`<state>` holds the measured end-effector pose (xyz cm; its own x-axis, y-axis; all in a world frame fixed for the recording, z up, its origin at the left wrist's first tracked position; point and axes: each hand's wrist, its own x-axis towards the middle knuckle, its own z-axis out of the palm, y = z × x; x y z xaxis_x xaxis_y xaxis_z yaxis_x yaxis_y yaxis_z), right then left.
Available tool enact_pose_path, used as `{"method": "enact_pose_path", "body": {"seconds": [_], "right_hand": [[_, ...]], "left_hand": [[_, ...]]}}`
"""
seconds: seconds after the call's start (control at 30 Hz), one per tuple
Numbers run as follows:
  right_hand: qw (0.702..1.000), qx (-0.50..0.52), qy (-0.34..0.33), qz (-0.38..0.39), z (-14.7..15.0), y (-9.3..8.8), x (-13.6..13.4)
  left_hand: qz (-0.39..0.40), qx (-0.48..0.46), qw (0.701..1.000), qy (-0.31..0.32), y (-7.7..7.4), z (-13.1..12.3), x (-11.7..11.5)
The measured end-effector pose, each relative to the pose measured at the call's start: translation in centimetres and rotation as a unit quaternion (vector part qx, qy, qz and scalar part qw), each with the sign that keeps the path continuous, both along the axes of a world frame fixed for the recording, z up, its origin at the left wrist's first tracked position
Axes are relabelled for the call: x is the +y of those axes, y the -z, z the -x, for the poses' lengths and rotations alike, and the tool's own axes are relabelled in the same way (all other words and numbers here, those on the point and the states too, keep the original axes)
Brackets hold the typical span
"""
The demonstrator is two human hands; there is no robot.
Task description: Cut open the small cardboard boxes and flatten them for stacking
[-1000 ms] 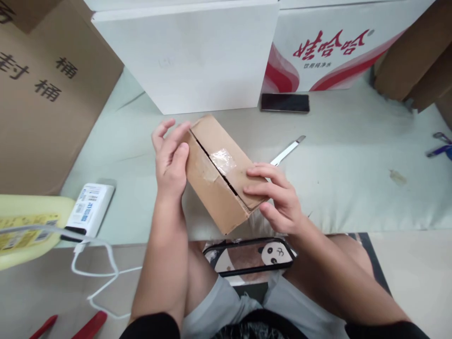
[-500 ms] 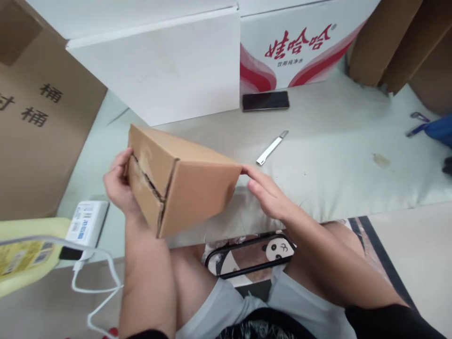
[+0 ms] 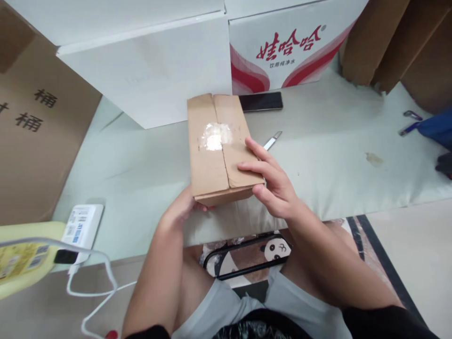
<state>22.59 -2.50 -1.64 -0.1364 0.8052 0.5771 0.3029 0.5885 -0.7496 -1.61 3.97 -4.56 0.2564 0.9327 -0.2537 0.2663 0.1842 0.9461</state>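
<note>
A small brown cardboard box (image 3: 205, 172) is held between my hands above the pale green surface, its taped seam side facing up and towards me. Clear shiny tape crosses the middle of the seam. My left hand (image 3: 183, 205) supports the near left corner from below, its fingers mostly hidden under the box. With fingers on the top and thumb at the near right corner, my right hand (image 3: 275, 183) grips the other side. Just beyond that hand lies a utility knife (image 3: 273, 140) with its blade out, its handle partly covered. Behind the box is a black phone (image 3: 263, 101), partly hidden.
White cartons (image 3: 148, 75) stand along the back, one with red lettering (image 3: 289, 44). A large brown carton (image 3: 45, 155) is at left. Near it lie a white power bank (image 3: 83, 228) with a cable and a yellow bottle (image 3: 28, 270). A blue item (image 3: 436, 129) sits at right.
The cardboard box has turned so its taped face is up, and it has shifted right. My left hand moved right, underneath it. My right hand went from touching a corner to gripping the side.
</note>
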Motion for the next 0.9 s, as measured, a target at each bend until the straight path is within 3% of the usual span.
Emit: {"method": "enact_pose_path", "body": {"seconds": [0.1,0.2,0.27,0.33,0.4,0.47,0.53,0.6,0.77,0.9], "right_hand": [[0.999,-0.012,-0.016,0.042,-0.5,0.8,0.1],[0.998,-0.013,-0.029,0.058,-0.4,1.1,-0.1],[0.998,-0.012,-0.043,0.052,-0.3,1.1,-0.2],[0.997,-0.006,-0.053,0.054,-0.3,1.3,-0.2],[0.997,0.014,-0.018,0.076,-0.7,1.7,0.1],[0.991,0.006,0.072,0.114,-1.4,2.6,0.9],[0.972,-0.066,0.169,0.147,-2.3,3.9,2.1],[0.944,-0.174,0.222,0.170,-3.0,5.1,3.2],[0.896,-0.317,0.235,0.201,-3.9,6.3,4.9],[0.908,-0.278,0.262,0.170,-4.3,5.9,5.3]], "left_hand": [[-0.040,0.055,0.997,-0.040,0.2,0.8,0.6],[-0.259,0.010,0.955,-0.147,0.3,1.2,1.2],[-0.412,-0.034,0.904,-0.111,0.1,1.0,1.0],[-0.484,-0.025,0.874,-0.012,-0.2,0.4,0.6],[-0.504,0.010,0.863,0.043,-0.4,-0.1,0.1],[-0.503,0.021,0.863,0.051,-0.5,-0.4,-0.2],[-0.502,0.022,0.863,0.050,-0.4,-0.5,-0.3],[-0.504,0.021,0.862,0.045,-0.2,-0.5,-0.3],[-0.503,0.015,0.863,0.035,0.2,-0.6,-0.4],[-0.496,0.015,0.868,0.030,0.2,-0.9,-0.6]]}}
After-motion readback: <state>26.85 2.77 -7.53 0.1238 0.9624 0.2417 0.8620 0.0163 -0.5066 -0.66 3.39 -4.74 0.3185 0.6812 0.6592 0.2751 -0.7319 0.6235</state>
